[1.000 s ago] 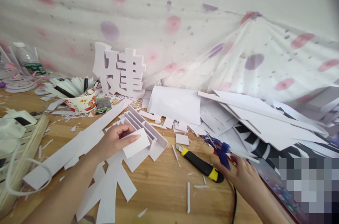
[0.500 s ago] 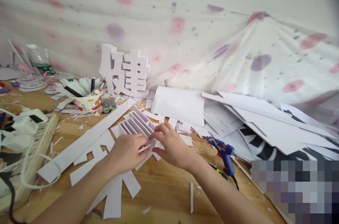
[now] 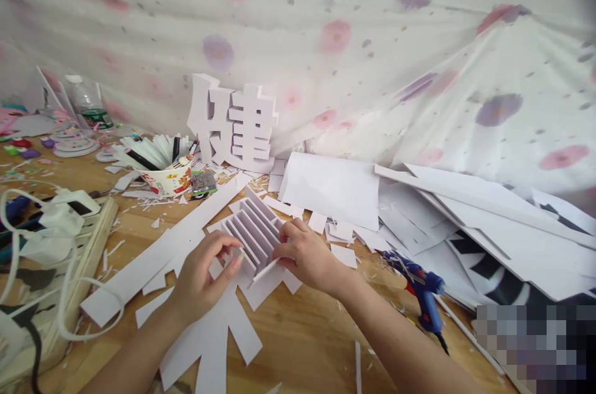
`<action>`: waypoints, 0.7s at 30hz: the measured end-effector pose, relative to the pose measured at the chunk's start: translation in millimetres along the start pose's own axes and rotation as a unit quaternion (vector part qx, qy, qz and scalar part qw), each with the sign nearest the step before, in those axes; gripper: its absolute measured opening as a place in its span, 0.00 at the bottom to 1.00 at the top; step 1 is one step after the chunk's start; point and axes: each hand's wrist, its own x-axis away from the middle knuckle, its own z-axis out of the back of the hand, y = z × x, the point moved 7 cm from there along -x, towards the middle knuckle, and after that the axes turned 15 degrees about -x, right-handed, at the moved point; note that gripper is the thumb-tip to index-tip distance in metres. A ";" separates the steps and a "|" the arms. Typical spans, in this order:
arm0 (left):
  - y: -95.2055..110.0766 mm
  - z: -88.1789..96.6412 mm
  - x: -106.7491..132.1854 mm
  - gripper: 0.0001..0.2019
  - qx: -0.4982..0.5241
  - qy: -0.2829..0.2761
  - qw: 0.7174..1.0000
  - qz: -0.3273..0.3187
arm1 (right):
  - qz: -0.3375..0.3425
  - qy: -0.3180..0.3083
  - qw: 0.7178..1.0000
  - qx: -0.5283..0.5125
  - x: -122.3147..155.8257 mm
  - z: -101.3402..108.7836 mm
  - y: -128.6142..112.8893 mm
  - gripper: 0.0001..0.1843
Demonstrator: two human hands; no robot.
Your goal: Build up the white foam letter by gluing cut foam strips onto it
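A flat white foam-board character [image 3: 218, 319] lies on the wooden table, with upright white strips [image 3: 254, 229] standing in rows on its top part. My left hand [image 3: 205, 273] pinches the near left end of a small white strip [image 3: 266, 270] at the front of those rows. Fingers closed, my right hand [image 3: 305, 252] grips the strip's right end and presses against the ribbed section. A blue glue gun [image 3: 421, 295] lies on the table to the right of my right forearm.
A finished white 3D character [image 3: 235, 124] stands against the spotted cloth. A paper cup [image 3: 162, 180] holds strips and pens. White sheets [image 3: 465, 214] pile up at right. A long white strip [image 3: 162, 245] and a power strip with cable [image 3: 60, 220] lie at left.
My right hand left the glue gun lying on the table and came over to the ribbed section. Both hands brought the small white piece down onto the rows. The view shifted left.
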 end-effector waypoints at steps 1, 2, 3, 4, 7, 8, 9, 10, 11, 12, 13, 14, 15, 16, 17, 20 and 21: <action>-0.3 -2.3 1.9 0.06 0.004 0.006 1.000 -0.008 | -0.001 0.001 1.000 0.001 0.6 -0.7 0.1 0.09; 0.2 -5.1 3.6 0.07 0.009 0.009 1.000 -0.018 | -0.001 0.003 1.000 0.003 1.2 -1.0 0.1 0.09; 1.1 -8.0 5.3 0.08 0.014 0.006 1.000 -0.027 | -0.002 0.004 1.000 0.004 1.5 -1.2 0.1 0.09; 1.9 -11.0 6.9 0.09 0.020 -0.002 0.999 -0.036 | -0.003 0.005 1.000 0.005 1.5 -1.5 0.2 0.09; 1.6 -16.6 10.8 0.12 0.040 -0.033 0.997 -0.050 | -0.005 -0.002 1.000 0.009 -0.1 -3.4 0.2 0.08; 0.6 -17.2 11.7 0.12 0.047 -0.041 0.997 -0.051 | -0.006 -0.007 1.000 0.011 -1.0 -4.3 0.2 0.08; -0.7 -17.4 12.4 0.12 0.051 -0.047 0.996 -0.051 | -0.008 -0.013 1.000 0.013 -1.9 -5.2 -0.1 0.07; -2.0 -17.6 12.9 0.12 0.053 -0.051 0.996 -0.050 | -0.008 -0.018 1.000 0.016 -2.7 -5.8 -0.6 0.07; -3.1 -17.8 13.3 0.12 0.051 -0.055 0.996 -0.049 | -0.008 -0.022 1.000 0.018 -3.4 -6.3 -1.3 0.07; -3.7 -18.4 13.6 0.12 0.048 -0.059 0.996 -0.049 | -0.008 -0.026 0.999 0.020 -3.9 -6.4 -2.1 0.07; -3.7 -19.1 13.9 0.13 0.041 -0.064 0.996 -0.050 | -0.007 -0.027 0.999 0.023 -4.3 -6.3 -2.9 0.08; -3.1 -20.2 14.2 0.13 0.033 -0.072 0.995 -0.054 | -0.006 -0.029 0.999 0.027 -4.6 -6.1 -3.7 0.08; -1.9 -21.7 14.7 0.14 0.024 -0.082 0.995 -0.060 | -0.004 -0.030 0.999 0.031 -4.8 -6.0 -4.5 0.08; -0.4 -23.1 15.2 0.15 0.018 -0.091 0.993 -0.068 | -0.002 -0.033 0.999 0.036 -4.9 -6.0 -5.0 0.08; 1.2 -24.0 15.7 0.16 0.014 -0.099 0.992 -0.075 | 0.001 -0.036 0.999 0.041 -4.9 -6.4 -5.5 0.07; 5.7 -24.3 16.8 0.16 0.025 -0.107 0.990 -0.089 | 0.008 -0.051 0.998 0.040 -4.6 -8.8 -5.9 0.06; 6.8 -24.1 17.0 0.16 0.029 -0.107 0.990 -0.091 | 0.011 -0.054 0.998 0.034 -4.4 -9.4 -6.0 0.05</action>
